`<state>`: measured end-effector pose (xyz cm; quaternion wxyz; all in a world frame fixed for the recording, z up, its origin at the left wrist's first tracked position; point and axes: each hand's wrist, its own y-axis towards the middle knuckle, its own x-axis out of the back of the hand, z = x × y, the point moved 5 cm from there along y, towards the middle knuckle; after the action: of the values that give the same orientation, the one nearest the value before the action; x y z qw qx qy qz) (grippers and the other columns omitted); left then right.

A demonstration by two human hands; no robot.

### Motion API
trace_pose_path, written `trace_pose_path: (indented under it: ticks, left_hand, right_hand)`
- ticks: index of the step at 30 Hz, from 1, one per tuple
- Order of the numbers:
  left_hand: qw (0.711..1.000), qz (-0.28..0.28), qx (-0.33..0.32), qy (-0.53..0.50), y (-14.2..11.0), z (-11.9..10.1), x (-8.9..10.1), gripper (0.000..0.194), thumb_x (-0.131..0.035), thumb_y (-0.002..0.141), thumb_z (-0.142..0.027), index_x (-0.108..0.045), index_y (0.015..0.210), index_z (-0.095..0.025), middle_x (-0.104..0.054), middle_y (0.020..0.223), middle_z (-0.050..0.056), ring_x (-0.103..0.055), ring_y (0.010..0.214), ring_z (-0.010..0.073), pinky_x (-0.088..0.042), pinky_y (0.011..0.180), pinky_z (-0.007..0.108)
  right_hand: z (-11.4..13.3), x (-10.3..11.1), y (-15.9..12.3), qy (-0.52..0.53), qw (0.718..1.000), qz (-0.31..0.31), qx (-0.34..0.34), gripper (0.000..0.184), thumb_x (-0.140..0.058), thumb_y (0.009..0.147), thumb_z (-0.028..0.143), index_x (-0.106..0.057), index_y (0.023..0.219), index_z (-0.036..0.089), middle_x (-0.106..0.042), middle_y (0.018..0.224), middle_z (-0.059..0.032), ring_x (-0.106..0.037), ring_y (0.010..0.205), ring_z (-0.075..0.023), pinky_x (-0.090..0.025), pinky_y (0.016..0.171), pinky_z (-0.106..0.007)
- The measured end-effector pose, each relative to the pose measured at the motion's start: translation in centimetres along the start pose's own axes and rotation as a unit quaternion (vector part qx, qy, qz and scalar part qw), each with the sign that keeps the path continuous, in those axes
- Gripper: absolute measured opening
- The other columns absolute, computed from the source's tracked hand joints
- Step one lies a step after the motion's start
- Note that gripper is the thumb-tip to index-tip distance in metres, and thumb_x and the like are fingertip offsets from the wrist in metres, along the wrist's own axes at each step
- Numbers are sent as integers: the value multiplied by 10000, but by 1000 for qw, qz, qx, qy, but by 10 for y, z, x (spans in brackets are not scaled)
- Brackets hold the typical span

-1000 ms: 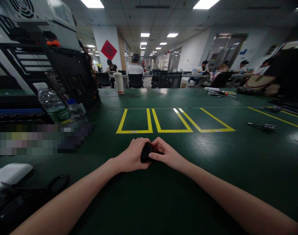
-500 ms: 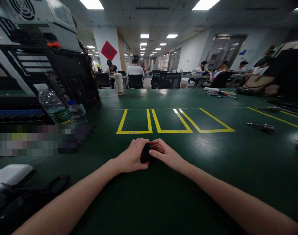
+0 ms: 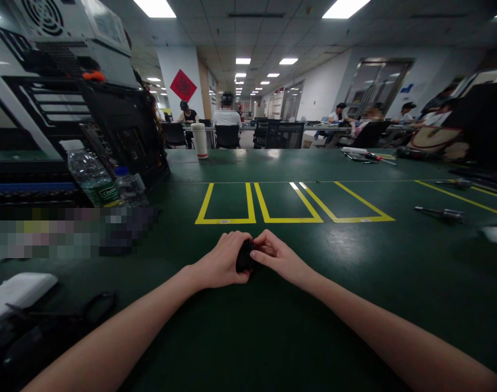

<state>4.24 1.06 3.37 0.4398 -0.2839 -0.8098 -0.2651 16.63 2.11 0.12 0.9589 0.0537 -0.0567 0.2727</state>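
Between my two hands sits a small black object [image 3: 244, 258], low over the green table [image 3: 248, 332]; its kind I cannot make out. My left hand [image 3: 226, 258] curls round its left side, thumb below and fingers over the top. From the right, my right hand [image 3: 275, 253] pinches at the object's edge with thumb and fingertips. Much of the black piece is hidden by my fingers. Just beyond both hands are yellow tape outlines [image 3: 226, 221] on the tabletop.
Plastic bottles [image 3: 91, 177] and opened computer cases [image 3: 126, 114] stand on the left. A white tumbler [image 3: 200, 141] is at the back. On the right lies a metal tool [image 3: 444, 215]. A white box [image 3: 23, 291] and black cables [image 3: 99, 305] lie near left. People sit in the background.
The view has shifted very slightly. Both hands keep the same hold on the black object. A white item has come into view at the far right edge.
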Motion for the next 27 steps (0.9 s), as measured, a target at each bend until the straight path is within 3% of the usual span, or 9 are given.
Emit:
trace_pose_path:
  ticks: [5,10,17,22,27]
  left_hand:
    - [1000,-14,-7,0,0,2,-1,548,-640,670,-249,-340,1126,-204,-449,1070,69,-461,938,228,-389,809,383]
    - [999,-32,-13,14,0,4,-2,558,-650,647,-239,-345,1111,-189,-463,1032,67,-463,894,224,-389,797,388]
    - [999,-40,-18,5,0,7,-6,557,-654,650,-226,-342,1112,-206,-456,1058,55,-459,917,214,-380,811,368]
    - [999,-43,-17,4,0,8,-7,573,-664,636,-219,-343,1110,-205,-463,1059,58,-467,923,219,-382,805,367]
    - [999,-34,-2,1,0,7,-5,564,-659,641,-227,-346,1110,-212,-466,1062,58,-475,925,228,-387,801,377]
  right_hand:
    - [1,1,0,-18,999,9,-35,241,-536,785,293,-444,985,193,-495,1014,-37,-507,963,-174,-428,846,-374]
    - [7,0,-1,6,999,53,-7,286,-628,713,252,-436,914,185,-500,945,-16,-530,912,-161,-435,820,-353]
    - [4,0,-1,2,1000,1,-4,172,-524,789,322,-458,879,191,-519,906,-8,-542,875,-163,-452,777,-346]
    - [2,1,-1,-25,999,-19,-33,228,-539,780,307,-444,953,193,-522,956,-27,-531,912,-175,-447,817,-371]
    - [4,0,-1,-26,999,17,-33,202,-540,780,287,-442,928,192,-513,957,-23,-535,908,-174,-455,805,-373]
